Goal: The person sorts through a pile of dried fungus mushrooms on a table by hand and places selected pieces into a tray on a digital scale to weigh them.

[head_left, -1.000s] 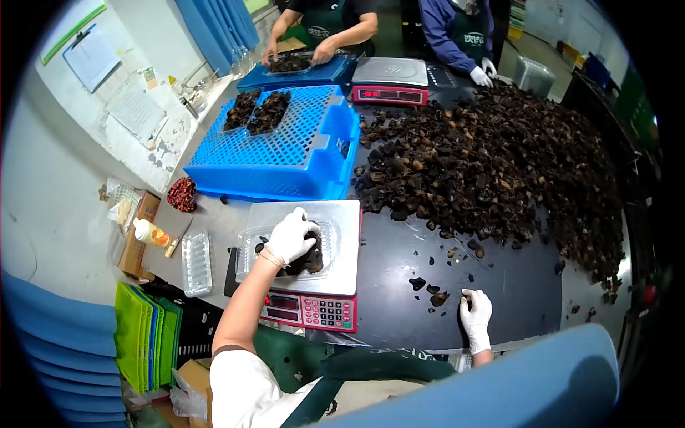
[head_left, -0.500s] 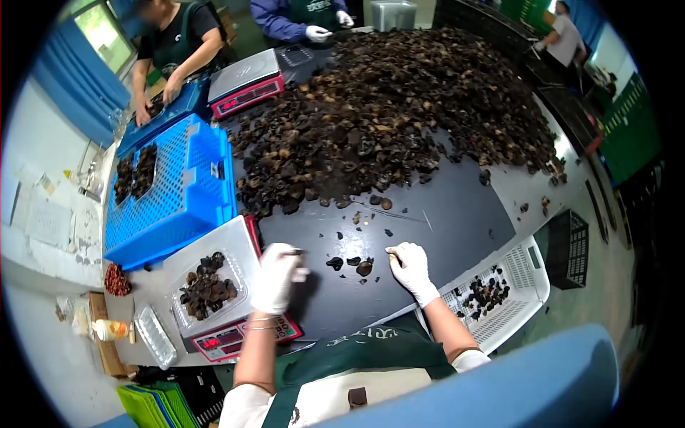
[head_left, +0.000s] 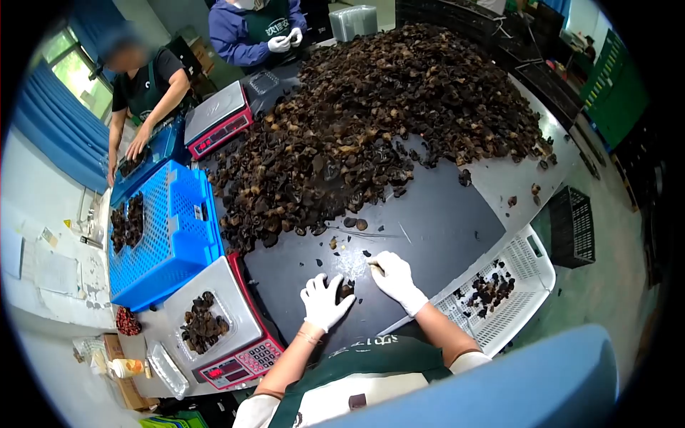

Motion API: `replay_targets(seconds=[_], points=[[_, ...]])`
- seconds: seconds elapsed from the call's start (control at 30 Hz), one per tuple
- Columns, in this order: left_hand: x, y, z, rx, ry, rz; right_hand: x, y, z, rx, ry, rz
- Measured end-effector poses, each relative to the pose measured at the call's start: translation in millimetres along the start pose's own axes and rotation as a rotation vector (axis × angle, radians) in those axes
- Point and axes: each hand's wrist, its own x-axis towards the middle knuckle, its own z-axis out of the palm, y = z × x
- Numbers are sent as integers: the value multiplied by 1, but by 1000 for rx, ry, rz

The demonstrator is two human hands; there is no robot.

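Note:
My left hand (head_left: pixel 326 302), in a white glove, rests low over the dark table mat (head_left: pixel 442 235) with its fingers spread, touching or beside a few dark dried pieces (head_left: pixel 347 289). To its right is my right hand (head_left: pixel 394 279), also gloved, its fingers curled together; what they hold, if anything, is too small to make out. A clear tray (head_left: pixel 205 322) of dark pieces sits on the red-and-silver scale (head_left: pixel 246 303) to the left. Beyond both hands spreads a large heap of dark dried pieces (head_left: pixel 371 128).
A blue crate (head_left: pixel 164 235) bears a filled tray at left. A second scale (head_left: pixel 217 118) stands behind it. Two co-workers (head_left: pixel 153 89) are across the table. A white basket (head_left: pixel 499 299) with dark pieces is at right, near a black crate (head_left: pixel 571 225).
My left hand has moved from the scale tray to the loose pieces on the mat, and its fingers have spread. My right hand stays near them. The view has swung right.

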Motion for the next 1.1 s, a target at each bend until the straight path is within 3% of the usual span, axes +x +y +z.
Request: replay_targets(seconds=[0.17,0.27,0.33,0.37,0.4,0.47,0.5,0.53,0.6,0.67,0.73,0.77,0.83,0.87,0.9,0.93,1.0,1.07,1.1], points=[[7,-4,29,-230,197,95,84,1,12,-139,-9,-113],[11,-17,39,-370,187,129,109,12,36,-210,38,-243],[20,-24,18,-786,89,-206,117,36,51,-280,-285,-284],[24,-34,14,-1195,-42,-403,117,46,56,-226,-262,-272],[30,-38,4,-1396,-20,-504,114,48,58,-221,-266,-278],[44,-41,-13,-1624,138,-639,111,49,63,394,-26,-18],[54,-52,-8,-1538,146,-620,114,33,44,694,-254,512],[65,-62,-2,-1443,139,-516,114,33,46,1116,-220,689],[93,-78,6,-1071,137,-385,114,26,40,1498,-251,857],[125,-85,21,-816,300,-297,126,17,42,1295,-346,911],[136,-82,12,-639,224,-334,134,13,54,893,-386,659],[138,-80,11,-507,125,-314,134,22,71,597,-260,362],[136,-76,-1,-391,-114,-293,139,9,70,175,-204,210],[127,-75,-4,-371,-85,-225,139,6,72,-3,-193,139],[123,-80,-6,-321,-210,-188,137,4,72,-160,-307,87],[117,-84,-8,-274,-337,-155,137,2,74,-239,-409,71],[94,-85,-15,-509,-439,-213,139,-3,72,-91,-580,24],[73,-88,-20,-582,-326,-262,131,-17,55,-64,-753,-123],[62,-94,-17,-615,-208,-264,126,-23,45,-26,-811,-96]])
